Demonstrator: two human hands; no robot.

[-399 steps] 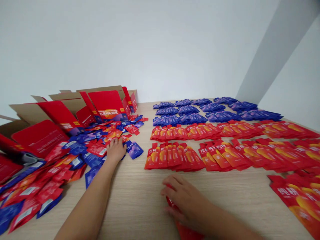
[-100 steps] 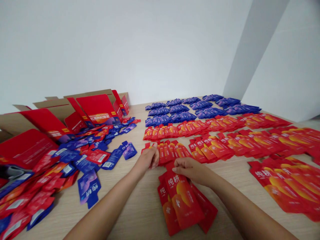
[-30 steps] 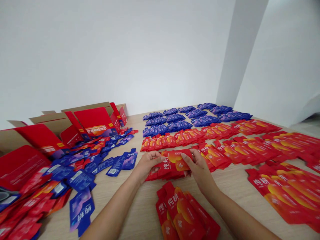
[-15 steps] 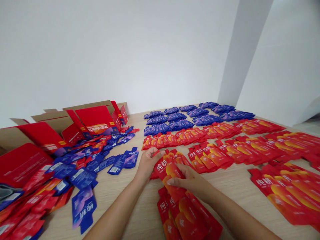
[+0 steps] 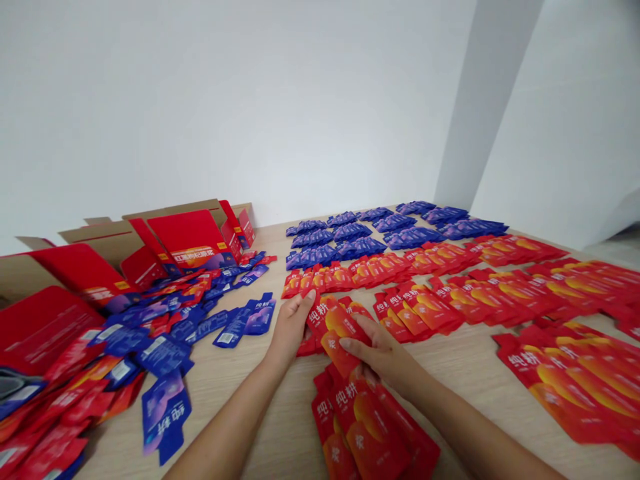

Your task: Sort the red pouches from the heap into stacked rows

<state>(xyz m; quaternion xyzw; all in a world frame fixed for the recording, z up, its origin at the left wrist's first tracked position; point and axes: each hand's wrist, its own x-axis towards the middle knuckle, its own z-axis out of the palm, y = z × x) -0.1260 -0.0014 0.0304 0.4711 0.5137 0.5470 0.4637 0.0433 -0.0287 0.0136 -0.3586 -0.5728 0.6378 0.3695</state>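
Note:
Between my hands is a red pouch (image 5: 331,325) with a yellow-orange print and white lettering, tilted with its front towards me. My left hand (image 5: 291,325) is closed on its upper left end, thumb on top. My right hand (image 5: 384,348) grips its right side, thumb across the front; the fingers behind are partly hidden. Just below lies a loose stack of red pouches (image 5: 367,427), fanned on the table. Behind the held pouch, another red group (image 5: 357,308) is partly covered by it.
Overlapping rows of red pouches (image 5: 465,300) spread to the right, with blue pouch rows (image 5: 353,231) behind. A mixed heap of pouches (image 5: 165,353) lies at left before opened red cartons (image 5: 187,233). One blue pouch (image 5: 165,413) rests near my left forearm. A white wall (image 5: 300,100) stands behind the table.
The held pouch has shifted slightly up and left, away from the stack below. My left thumb has moved up to its upper edge. Both hands keep hold of it.

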